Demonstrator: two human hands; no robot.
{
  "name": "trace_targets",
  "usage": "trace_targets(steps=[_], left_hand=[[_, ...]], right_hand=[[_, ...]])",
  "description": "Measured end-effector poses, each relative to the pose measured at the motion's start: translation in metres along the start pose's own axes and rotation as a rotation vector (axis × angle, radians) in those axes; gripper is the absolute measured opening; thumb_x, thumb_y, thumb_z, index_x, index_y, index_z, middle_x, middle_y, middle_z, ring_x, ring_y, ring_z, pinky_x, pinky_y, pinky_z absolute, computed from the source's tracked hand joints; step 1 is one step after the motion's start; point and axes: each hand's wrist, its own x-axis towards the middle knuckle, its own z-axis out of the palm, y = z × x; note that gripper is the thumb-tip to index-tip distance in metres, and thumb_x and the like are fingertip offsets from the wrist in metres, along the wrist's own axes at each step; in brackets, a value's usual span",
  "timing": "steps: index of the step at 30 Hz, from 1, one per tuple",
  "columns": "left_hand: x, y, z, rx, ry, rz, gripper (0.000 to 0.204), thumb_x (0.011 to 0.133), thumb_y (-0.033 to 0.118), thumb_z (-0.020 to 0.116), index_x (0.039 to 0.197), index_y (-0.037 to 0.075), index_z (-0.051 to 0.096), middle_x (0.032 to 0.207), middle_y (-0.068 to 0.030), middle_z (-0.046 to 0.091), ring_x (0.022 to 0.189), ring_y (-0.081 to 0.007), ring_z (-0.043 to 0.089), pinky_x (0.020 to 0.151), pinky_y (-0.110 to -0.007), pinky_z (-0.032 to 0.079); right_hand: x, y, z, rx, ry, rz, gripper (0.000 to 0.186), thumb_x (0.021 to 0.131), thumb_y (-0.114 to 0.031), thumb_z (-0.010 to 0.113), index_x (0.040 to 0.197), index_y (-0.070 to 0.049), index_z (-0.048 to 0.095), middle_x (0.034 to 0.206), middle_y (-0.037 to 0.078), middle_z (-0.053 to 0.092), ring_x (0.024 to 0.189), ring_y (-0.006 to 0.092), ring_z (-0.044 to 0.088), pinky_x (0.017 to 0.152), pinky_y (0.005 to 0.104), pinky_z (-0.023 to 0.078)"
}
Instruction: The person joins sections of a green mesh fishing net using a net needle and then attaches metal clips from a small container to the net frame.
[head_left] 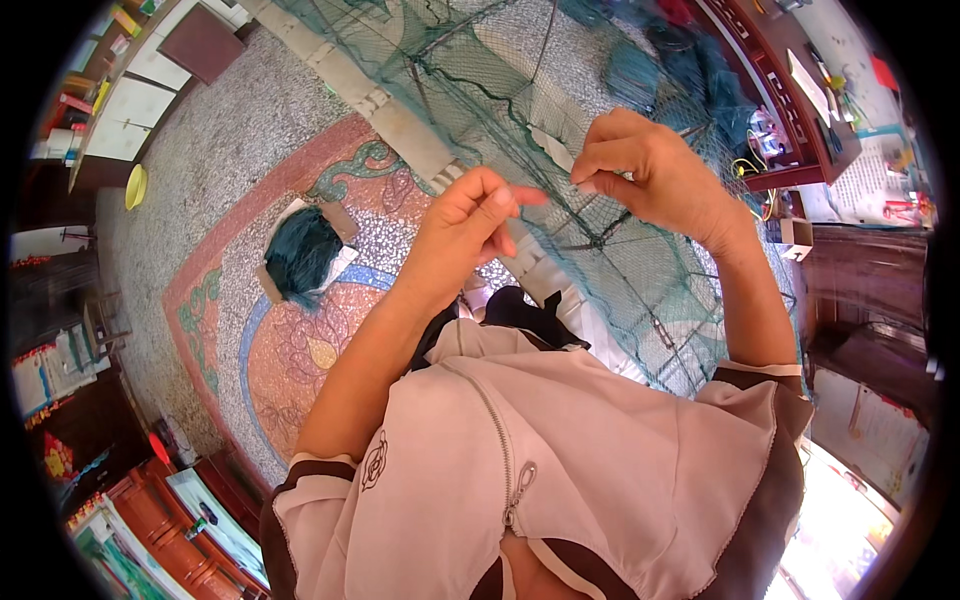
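My left hand [468,222] is raised in front of my chest, its index finger stretched toward the right and slightly blurred. The thumb lies against that finger and the others curl in; anything between them is too small to make out. Higher and to the right, my right hand [645,172] is closed in a pinch, thumb and fingertips together. Whatever thin thing it may hold cannot be seen. Both hands are apart, above a green mesh net [570,165] stretched over dark rod frames. The net runs diagonally from the top left toward my right side.
A bundle of dark teal fibres [303,255] lies on cardboard on the patterned floor [300,340] at left. A pale strip [400,125] borders the net. More bunched teal netting [700,80] sits at upper right, beside a red-brown wooden cabinet [770,110]. A yellow-green bowl [137,187] is far left.
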Motion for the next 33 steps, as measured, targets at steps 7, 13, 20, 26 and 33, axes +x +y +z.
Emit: trace_targets(steps=[7, 13, 20, 26, 33], left_hand=[[-0.004, -0.007, -0.005, -0.081, 0.055, 0.023, 0.018, 0.098, 0.024, 0.047, 0.086, 0.011, 0.05, 0.105, -0.0118, 0.064, 0.063, -0.0049, 0.052, 0.049, -0.017, 0.032], [-0.007, -0.024, -0.009, -0.254, 0.104, -0.016, 0.017, 0.097, 0.024, 0.048, 0.089, 0.01, 0.051, 0.092, -0.0051, 0.063, 0.066, -0.0064, 0.054, 0.051, -0.018, 0.034], [-0.01, -0.031, 0.005, -0.265, 0.154, -0.017, 0.01, 0.096, 0.017, 0.05, 0.09, 0.008, 0.05, 0.085, -0.0036, 0.06, 0.065, -0.008, 0.054, 0.052, -0.02, 0.036], [-0.007, -0.026, 0.025, 0.104, 0.143, 0.347, 0.011, 0.089, 0.009, 0.058, 0.095, 0.003, 0.052, 0.082, -0.0033, 0.054, 0.068, -0.0096, 0.052, 0.059, -0.025, 0.043], [-0.021, 0.004, 0.033, 0.579, 0.127, 0.504, 0.012, 0.086, 0.007, 0.06, 0.095, 0.004, 0.053, 0.089, -0.0135, 0.048, 0.071, -0.025, 0.05, 0.064, -0.033, 0.044]], right_hand=[[0.008, -0.012, 0.007, 0.168, -0.003, 0.056, 0.012, 0.072, -0.002, 0.066, 0.083, -0.006, 0.063, 0.079, 0.009, 0.055, 0.08, 0.027, 0.057, 0.069, 0.0353, 0.046], [0.014, -0.028, 0.021, 0.243, -0.029, 0.052, 0.013, 0.072, -0.001, 0.067, 0.083, -0.006, 0.062, 0.081, 0.01, 0.051, 0.078, 0.0262, 0.054, 0.069, 0.0342, 0.045], [0.022, -0.042, 0.029, -0.058, 0.0, -0.138, 0.013, 0.071, -0.008, 0.073, 0.081, -0.011, 0.064, 0.08, 0.006, 0.051, 0.078, 0.0248, 0.052, 0.068, 0.0333, 0.043], [0.037, -0.079, 0.027, 0.379, 0.078, -0.275, 0.015, 0.083, -0.013, 0.067, 0.089, -0.004, 0.057, 0.08, 0.005, 0.055, 0.077, 0.0192, 0.053, 0.069, 0.0299, 0.043], [0.046, -0.099, -0.014, 0.803, 0.426, -0.174, 0.021, 0.099, -0.023, 0.044, 0.099, -0.002, 0.045, 0.077, 0.005, 0.051, 0.069, 0.0156, 0.051, 0.066, 0.0276, 0.044]])
